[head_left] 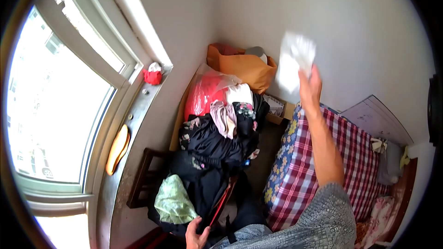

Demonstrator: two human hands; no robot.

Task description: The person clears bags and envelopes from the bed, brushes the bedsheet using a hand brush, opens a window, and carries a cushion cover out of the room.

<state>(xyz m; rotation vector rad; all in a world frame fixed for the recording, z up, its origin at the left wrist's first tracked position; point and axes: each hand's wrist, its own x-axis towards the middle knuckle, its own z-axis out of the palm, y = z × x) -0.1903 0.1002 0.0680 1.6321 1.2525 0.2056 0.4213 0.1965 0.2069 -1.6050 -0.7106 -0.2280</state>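
My right hand [311,87] is raised in front of the pale wall, its fingers closed on a whitish, see-through plastic bag [295,60] that is blurred by motion. Low in the view, my left hand [197,234] has its thumb and fingers apart and appears to hold nothing. Its fingertips are beside the lower edge of a crumpled light green cloth [173,200]; whether they touch it I cannot tell. That cloth lies on dark clothes [203,182] heaped over a dark wooden chair [143,180].
Behind the chair are piled black floral clothes [203,136], a pink cloth [224,119], a red item in clear plastic [203,94] and an orange bag [244,69]. A bed with a plaid sheet [341,143] stands right. The windowsill [124,166] holds yellow insoles [118,150].
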